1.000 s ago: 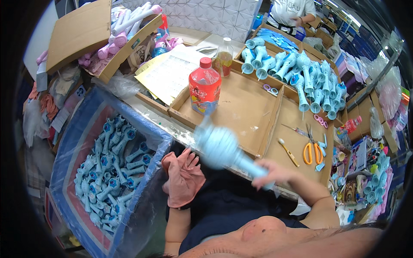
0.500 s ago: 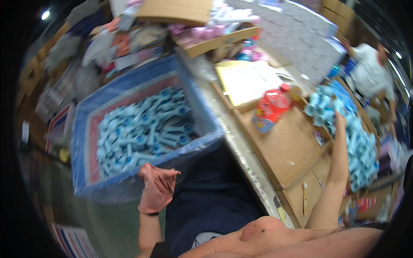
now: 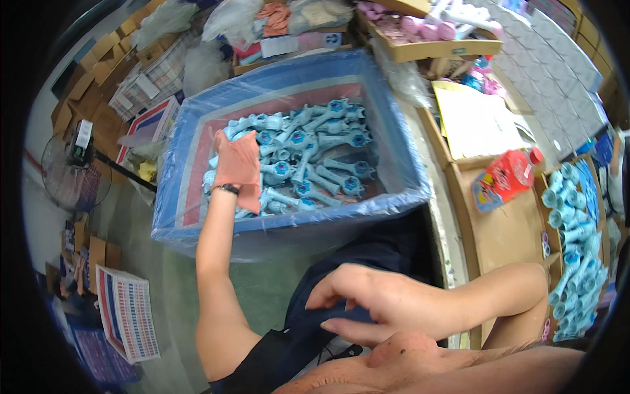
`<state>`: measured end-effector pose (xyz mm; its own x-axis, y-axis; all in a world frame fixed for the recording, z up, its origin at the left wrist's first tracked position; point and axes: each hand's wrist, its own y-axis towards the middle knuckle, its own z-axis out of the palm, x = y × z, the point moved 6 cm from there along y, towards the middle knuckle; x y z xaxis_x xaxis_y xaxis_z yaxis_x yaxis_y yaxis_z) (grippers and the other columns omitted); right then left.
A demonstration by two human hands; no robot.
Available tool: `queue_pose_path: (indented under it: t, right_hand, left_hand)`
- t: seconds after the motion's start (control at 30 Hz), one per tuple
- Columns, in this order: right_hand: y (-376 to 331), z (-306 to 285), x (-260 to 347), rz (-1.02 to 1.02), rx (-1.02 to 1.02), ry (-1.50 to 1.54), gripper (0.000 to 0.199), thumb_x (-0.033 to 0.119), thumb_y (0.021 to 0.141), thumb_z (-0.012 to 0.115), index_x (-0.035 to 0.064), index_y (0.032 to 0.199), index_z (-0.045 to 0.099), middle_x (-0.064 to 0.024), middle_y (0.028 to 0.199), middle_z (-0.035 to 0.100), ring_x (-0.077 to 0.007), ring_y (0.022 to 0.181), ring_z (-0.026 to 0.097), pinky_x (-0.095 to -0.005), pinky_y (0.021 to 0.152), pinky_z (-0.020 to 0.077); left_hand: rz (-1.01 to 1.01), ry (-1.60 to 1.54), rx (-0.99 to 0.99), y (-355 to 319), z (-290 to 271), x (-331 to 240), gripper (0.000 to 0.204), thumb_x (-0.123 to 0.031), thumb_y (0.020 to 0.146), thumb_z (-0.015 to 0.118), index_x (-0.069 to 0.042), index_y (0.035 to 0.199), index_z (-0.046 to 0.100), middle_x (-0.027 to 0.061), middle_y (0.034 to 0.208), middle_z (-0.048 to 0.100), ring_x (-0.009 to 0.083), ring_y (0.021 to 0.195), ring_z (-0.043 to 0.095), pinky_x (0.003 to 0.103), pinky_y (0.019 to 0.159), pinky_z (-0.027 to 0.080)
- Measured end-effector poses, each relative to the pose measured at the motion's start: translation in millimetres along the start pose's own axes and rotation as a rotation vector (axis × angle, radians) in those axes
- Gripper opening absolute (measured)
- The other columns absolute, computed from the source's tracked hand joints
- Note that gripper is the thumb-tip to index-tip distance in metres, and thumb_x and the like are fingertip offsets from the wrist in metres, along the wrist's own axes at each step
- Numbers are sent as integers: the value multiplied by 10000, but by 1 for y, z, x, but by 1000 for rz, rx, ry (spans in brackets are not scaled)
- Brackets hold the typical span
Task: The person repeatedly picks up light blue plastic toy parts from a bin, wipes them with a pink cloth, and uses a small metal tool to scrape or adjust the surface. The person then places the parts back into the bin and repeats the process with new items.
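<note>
The gloved left hand (image 3: 237, 167) reaches loosely open into the blue bin (image 3: 289, 217) onto the toy wands (image 3: 308, 157); best grip 1 handle, while the empty right hand (image 3: 374, 308) hangs half-curled outside the bin.

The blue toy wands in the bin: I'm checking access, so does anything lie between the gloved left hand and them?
Nothing visible does. The left hand is already down inside the blue bin, right over the blue toy wands.
</note>
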<state>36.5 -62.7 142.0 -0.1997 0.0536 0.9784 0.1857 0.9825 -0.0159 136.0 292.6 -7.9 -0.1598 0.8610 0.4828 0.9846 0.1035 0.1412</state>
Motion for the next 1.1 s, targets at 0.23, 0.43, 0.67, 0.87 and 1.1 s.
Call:
queue_pose_path:
  t: [0.23,0.43,0.67,0.87,1.1]
  right_hand:
    - [92,-21,-15,35,41,57,225,13,915,632,26,1131,568,-128,1094,618,-253,1031,620,-348,888,499]
    - [213,-79,-120,-73,19,-169,170,113,904,637,76,1068,615,-115,962,642,-295,902,661,-368,773,534]
    - [378,-87,-450,443,134,-1110,482,528,951,529,254,1346,550,-154,1150,653,-343,1088,637,-472,849,530]
    - [355,-69,-542,770,3,-704,594,670,931,458,264,1356,544,-227,1253,610,-434,1126,609,-510,960,489]
    - [310,-104,-504,798,110,-543,473,502,907,611,146,1219,606,-195,1212,607,-351,1109,613,-445,878,536]
  left_hand:
    - [12,101,-11,-8,59,34,208,-296,893,535,-133,935,658,30,876,652,234,874,622,667,895,267]
    - [21,98,100,-12,56,36,234,-351,941,522,-145,836,555,12,640,498,212,659,501,506,856,344]
    - [237,397,33,-22,71,10,430,-257,937,507,-74,1325,481,-13,874,424,225,830,450,476,819,346]
    - [328,25,83,-33,80,8,563,-254,942,513,-33,1451,417,-1,985,418,232,931,430,495,776,349]
    - [315,263,32,-19,56,9,450,-288,805,632,-59,1183,547,11,836,466,222,749,451,492,669,362]
